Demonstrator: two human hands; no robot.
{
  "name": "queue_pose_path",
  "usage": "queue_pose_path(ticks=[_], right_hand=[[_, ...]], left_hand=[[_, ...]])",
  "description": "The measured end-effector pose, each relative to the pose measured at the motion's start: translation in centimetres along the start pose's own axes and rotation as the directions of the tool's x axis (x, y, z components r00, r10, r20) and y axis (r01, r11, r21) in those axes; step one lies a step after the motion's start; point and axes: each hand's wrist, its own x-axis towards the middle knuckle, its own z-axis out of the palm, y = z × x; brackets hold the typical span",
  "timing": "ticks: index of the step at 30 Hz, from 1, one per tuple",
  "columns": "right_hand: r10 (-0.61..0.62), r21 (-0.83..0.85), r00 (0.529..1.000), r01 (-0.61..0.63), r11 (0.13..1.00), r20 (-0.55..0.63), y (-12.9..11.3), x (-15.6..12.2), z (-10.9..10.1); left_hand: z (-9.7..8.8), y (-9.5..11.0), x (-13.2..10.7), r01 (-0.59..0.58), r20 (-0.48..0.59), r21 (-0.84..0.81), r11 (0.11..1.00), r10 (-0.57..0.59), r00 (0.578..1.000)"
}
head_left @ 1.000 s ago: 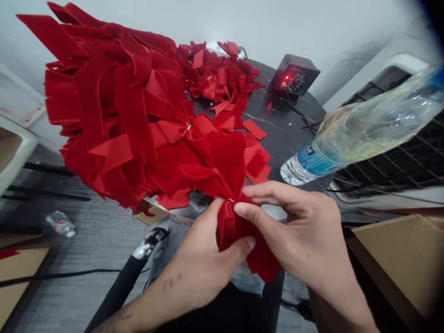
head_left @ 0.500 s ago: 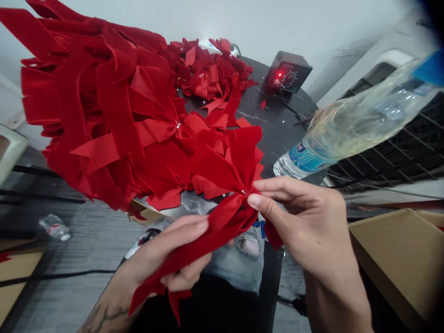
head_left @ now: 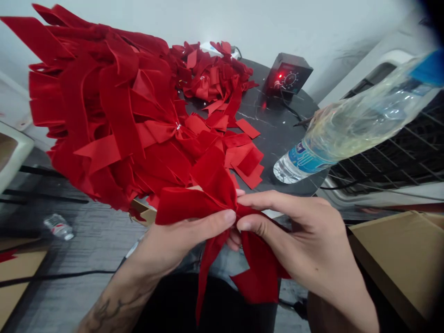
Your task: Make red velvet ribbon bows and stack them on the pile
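left hand [head_left: 173, 240] and right hand [head_left: 305, 236] pinch the red velvet bow [head_left: 194, 203] mid-knot, one slip and it probably unfolds

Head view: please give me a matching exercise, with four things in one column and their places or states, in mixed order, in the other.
1. red bow
2. water bottle
3. black box
4. small bottle

a. on the floor, left
b. red light lit
c. pinched between left hand and right hand
d. blue label, at the table edge

Pairs: 1-c; 2-d; 3-b; 4-a
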Motion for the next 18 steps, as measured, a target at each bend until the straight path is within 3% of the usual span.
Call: queue_pose_path(ticks=[3,7,10,13,16,18], right_hand=[[-0.005,-0.081,0.998,0.0,0.997,-0.065,0.2,-0.4,0.6],[-0.137,-0.167,0.969,0.103,0.981,-0.205,0.5,-1.0,2.1],[-0.119,-0.148,0.944,0.076,0.986,-0.309,0.5,-1.2,2.7],[-0.07,-0.085,0.962,0.049,0.995,-0.262,0.4,-0.9,2.5],[-0.089,-0.015,0.984,0.087,0.996,-0.152,0.4,-0.5,2.1],[-0.101,-0.007,0.984,0.101,0.995,-0.147,0.5,-0.4,1.8]], left_hand=[[1.1,-0.8,0.4,-0.019,-0.108,-0.075,0.997,0.011,0.994],[1.9,-0.8,0.2,-0.043,-0.264,-0.128,0.991,0.008,0.964],[1.7,-0.5,0.1,-0.02,-0.229,-0.172,0.985,-0.02,0.973],[0.7,-0.6,0.2,0.017,-0.154,-0.161,0.987,-0.043,0.987],[-0.1,-1.1,0.4,0.016,-0.192,-0.089,0.996,-0.033,0.981],[-0.1,-1.2,0.5,-0.007,-0.226,-0.152,0.988,-0.028,0.974]])
